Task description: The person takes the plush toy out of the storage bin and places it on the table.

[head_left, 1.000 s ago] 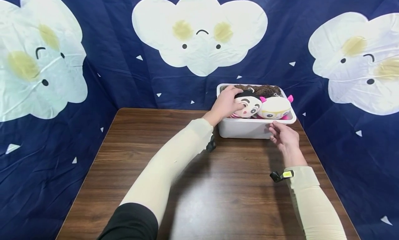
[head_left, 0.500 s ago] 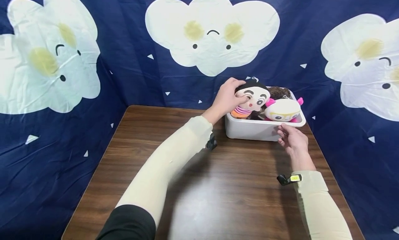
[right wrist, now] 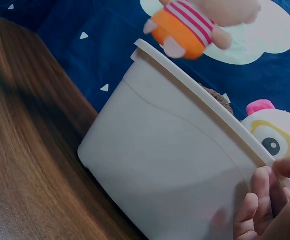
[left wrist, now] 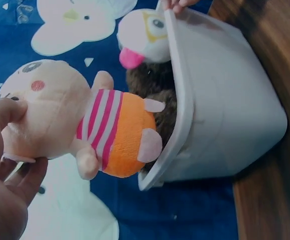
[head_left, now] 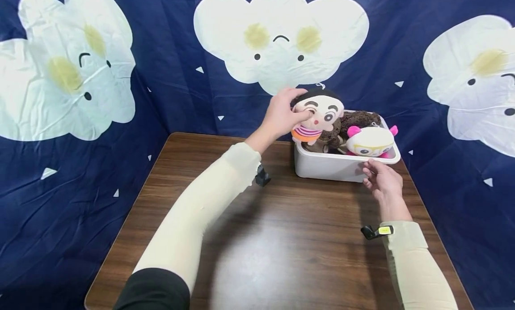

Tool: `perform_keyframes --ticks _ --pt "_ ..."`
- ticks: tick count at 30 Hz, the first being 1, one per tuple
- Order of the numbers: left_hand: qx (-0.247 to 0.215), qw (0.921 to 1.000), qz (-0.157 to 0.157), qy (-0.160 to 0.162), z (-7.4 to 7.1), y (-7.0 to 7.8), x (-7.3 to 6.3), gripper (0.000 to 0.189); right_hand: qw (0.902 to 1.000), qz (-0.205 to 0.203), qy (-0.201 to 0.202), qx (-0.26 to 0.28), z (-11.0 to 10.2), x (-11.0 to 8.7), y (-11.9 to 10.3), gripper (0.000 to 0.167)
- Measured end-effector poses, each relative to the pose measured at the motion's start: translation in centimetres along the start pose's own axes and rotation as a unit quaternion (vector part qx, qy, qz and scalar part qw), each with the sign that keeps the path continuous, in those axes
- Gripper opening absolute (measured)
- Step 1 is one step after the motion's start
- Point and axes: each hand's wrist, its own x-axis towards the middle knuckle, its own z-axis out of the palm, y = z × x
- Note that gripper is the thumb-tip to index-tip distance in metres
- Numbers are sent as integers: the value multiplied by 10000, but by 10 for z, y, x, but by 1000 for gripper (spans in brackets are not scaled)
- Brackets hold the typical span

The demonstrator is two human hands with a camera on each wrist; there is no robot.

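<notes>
The striped-shirt plush doll (head_left: 319,116) has risen over the left end of the white bin (head_left: 327,167), its head gripped between the left hand's (head_left: 280,114) spread thumb and fingers while the right hand (head_left: 385,180) pinches the front rim (head_left: 342,156), seemingly a lifting-out step that next calls for clearing the bin.

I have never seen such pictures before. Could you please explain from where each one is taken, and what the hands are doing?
There is no machine here: a person works with two bare hands. The wide picture comes from a camera on the head, the two closer ones from a camera on each wrist. On the wooden table stands a white bin, with a white-and-pink plush toy and something brown and furry inside. The left hand grips a plush doll by its head; the right hand holds the bin's rim.
</notes>
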Motion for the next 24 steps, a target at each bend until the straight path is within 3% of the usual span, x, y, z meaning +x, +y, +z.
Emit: perform_keyframes --ticks 6,13,24 --pt "128 9998 -165 -21 -32 -13 -1 59 10000 -25 50 -35 1 1 0 15" --pt "329 9993 -159 40 -70 -44 -11 54 9999 -14 -124 -88 0 2 -1 16" --pt "555 9938 -966 69 -108 -94 -38 54 9996 -9 -253 -143 -4 3 0 15"
